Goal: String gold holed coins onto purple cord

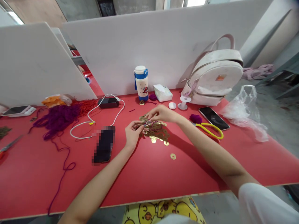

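Above a heap of gold coins (pixel 153 140) with holes in the middle, both my hands meet over the red table. My left hand (pixel 133 133) comes from the left, its thumb and fingers pinched on a thin purple cord (pixel 153 125). From the right, my right hand (pixel 162 113) reaches over with its fingertips pinched on the same cord. Loops of the cord hang between the hands and over the coins. Whether a coin is also between my left fingertips is too small to tell. One loose coin (pixel 173 156) lies nearer the front edge.
Left of my hands are a dark phone (pixel 105 144), a white cable (pixel 80 137), a power bank (pixel 108 102) and purple yarn (pixel 58 119). Behind stand a bottle (pixel 142 84) and tissue pack (pixel 163 93). Right are yellow-handled scissors (pixel 211 127), a spool (pixel 184 103), another phone (pixel 213 118) and a backpack (pixel 210 77).
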Motion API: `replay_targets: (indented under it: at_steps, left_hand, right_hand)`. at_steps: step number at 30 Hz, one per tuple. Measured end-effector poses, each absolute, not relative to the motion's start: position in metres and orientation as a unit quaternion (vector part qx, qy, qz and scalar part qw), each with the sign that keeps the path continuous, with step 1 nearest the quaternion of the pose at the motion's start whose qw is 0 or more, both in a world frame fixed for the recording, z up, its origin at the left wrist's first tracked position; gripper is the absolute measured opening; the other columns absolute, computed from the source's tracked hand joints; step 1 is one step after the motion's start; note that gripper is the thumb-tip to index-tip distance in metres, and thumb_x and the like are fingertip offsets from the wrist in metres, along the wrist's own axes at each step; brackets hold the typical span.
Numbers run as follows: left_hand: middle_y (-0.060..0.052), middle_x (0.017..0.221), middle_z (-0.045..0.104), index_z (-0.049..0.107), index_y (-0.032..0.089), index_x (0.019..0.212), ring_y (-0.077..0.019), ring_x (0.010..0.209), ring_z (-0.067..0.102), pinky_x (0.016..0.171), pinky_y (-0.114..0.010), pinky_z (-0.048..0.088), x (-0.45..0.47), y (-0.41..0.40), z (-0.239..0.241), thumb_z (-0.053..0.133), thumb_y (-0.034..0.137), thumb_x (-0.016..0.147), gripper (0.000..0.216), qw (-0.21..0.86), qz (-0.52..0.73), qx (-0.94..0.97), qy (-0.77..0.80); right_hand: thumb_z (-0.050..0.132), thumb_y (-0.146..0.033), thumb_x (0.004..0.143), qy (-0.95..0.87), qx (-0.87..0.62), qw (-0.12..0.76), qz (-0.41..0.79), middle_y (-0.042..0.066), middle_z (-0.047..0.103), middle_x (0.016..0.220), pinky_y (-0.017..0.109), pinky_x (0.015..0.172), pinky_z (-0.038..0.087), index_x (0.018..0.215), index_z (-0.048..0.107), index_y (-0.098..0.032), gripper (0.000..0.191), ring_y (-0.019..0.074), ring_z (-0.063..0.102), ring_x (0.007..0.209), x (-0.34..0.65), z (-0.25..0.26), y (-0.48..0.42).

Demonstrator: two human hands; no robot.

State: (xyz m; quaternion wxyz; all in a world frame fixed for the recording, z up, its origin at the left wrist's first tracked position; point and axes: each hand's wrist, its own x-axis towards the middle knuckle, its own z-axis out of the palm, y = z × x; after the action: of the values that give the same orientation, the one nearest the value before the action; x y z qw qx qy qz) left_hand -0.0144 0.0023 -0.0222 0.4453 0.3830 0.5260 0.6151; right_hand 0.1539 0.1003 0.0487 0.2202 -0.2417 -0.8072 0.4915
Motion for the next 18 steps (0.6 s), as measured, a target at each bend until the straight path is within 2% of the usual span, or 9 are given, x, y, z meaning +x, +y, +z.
replay_targets:
  at_steps: [5, 10, 14, 18]
  left_hand:
    - [-0.002, 0.061, 0.068, 0.064, 0.013, 0.080, -0.0149, 0.042, 0.062, 0.034, -0.025, 0.051, -0.015, 0.001, -0.022, 0.080, 0.035, 0.060, 0.033, 0.448, 0.611, 0.380, 0.531]
    - [-0.004, 0.061, 0.069, 0.065, 0.013, 0.080, -0.0164, 0.043, 0.063, 0.036, -0.026, 0.051, -0.014, 0.001, -0.021, 0.080, 0.037, 0.060, 0.034, 0.460, 0.609, 0.371, 0.529]
    - [-0.003, 0.059, 0.068, 0.065, 0.013, 0.078, -0.0150, 0.042, 0.061, 0.036, -0.025, 0.050, -0.015, 0.001, -0.019, 0.081, 0.034, 0.059, 0.032, 0.461, 0.614, 0.363, 0.528]
    - [-0.002, 0.058, 0.067, 0.066, 0.014, 0.079, -0.0153, 0.042, 0.060, 0.037, -0.026, 0.051, -0.016, 0.002, -0.022, 0.079, 0.033, 0.061, 0.029, 0.463, 0.611, 0.359, 0.532]
  right_hand:
    - [0.066, -0.023, 0.071, -0.835, -0.254, 0.168, 0.459, 0.002, 0.072, 0.072, 0.023, 0.064, 0.045, 0.076, 0.075, -0.015, 0.013, 0.0156, 0.063, 0.070, 0.144, 0.025, 0.102]
    - [0.064, -0.020, 0.071, -0.838, -0.250, 0.145, 0.463, 0.001, 0.071, 0.073, 0.022, 0.064, 0.043, 0.076, 0.074, -0.016, 0.012, 0.0144, 0.062, 0.069, 0.147, 0.027, 0.102]
    - [0.066, -0.022, 0.071, -0.829, -0.227, 0.134, 0.494, 0.001, 0.070, 0.074, 0.023, 0.065, 0.045, 0.076, 0.072, -0.017, 0.010, 0.0149, 0.062, 0.072, 0.145, 0.023, 0.103]
    - [0.065, -0.026, 0.073, -0.788, -0.185, 0.126, 0.574, 0.001, 0.068, 0.075, 0.024, 0.067, 0.047, 0.078, 0.069, -0.015, 0.013, 0.0137, 0.061, 0.070, 0.143, 0.016, 0.104]
